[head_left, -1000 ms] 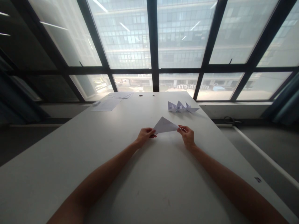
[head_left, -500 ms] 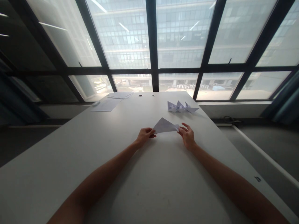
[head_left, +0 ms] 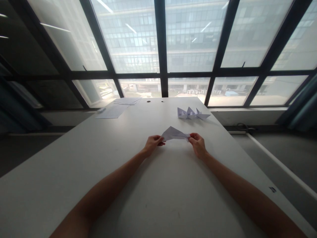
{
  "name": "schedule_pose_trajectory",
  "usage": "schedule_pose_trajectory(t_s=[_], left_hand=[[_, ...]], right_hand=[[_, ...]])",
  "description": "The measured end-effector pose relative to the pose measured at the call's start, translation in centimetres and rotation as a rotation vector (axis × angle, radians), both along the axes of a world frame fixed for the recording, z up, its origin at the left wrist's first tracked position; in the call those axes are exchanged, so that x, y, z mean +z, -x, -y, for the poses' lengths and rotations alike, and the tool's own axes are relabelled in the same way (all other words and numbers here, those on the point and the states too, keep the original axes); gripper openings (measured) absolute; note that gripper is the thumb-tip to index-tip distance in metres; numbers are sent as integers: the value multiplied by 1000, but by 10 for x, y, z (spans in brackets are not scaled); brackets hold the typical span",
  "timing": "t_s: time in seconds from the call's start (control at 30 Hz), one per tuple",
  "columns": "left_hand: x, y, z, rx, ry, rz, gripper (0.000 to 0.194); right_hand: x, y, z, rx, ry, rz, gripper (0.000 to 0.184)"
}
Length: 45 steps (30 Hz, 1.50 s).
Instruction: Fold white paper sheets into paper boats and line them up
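Tall windows (head_left: 190, 36) back the white bench (head_left: 148, 195); left hand (head_left: 152, 144) and right hand (head_left: 197, 144) pinch opposite ends of the folded paper (head_left: 170, 133), mid-frame; light, even tension should keep its creases crisp.

White table (head_left: 158, 185), far end near the dark-framed windows (head_left: 162, 39). Glassy building (head_left: 138, 23) outside; daylight backlights everything. Light-strip reflections (head_left: 130, 28) on panes. Low pale wall (head_left: 250, 115) below, blue curtains (head_left: 303, 107) both sides, grey floor (head_left: 292, 145).
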<state>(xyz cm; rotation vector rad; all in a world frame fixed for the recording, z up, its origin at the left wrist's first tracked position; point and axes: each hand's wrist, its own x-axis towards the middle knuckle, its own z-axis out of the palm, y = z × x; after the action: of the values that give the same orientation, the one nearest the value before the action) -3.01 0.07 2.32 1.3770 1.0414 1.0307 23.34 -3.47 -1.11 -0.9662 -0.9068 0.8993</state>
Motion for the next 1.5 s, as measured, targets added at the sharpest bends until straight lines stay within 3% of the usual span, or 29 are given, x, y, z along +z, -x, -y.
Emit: schedule_pose_trajectory(t_s=[0.2,0.4,0.53,0.7,1.17,1.5], left_hand=[[0,1,0,-19,4,2,45],[3,1,1,-29,-1,5,46],[2,0,1,-24,-5,25,46],[3,-1,2,-30,-6,8,46],[5,-1,5,-110,-40,-67,44],[5,-1,5,-91,-46,-60,45]], right_hand=[[2,0,2,-31,-34,103,15],[12,2,8,16,-90,265,30],[16,1,10,39,-188,444,30],[18,0,14,-81,-248,641,19],[14,0,8,-126,-140,236,28],[12,-1,6,-130,-114,409,29]])
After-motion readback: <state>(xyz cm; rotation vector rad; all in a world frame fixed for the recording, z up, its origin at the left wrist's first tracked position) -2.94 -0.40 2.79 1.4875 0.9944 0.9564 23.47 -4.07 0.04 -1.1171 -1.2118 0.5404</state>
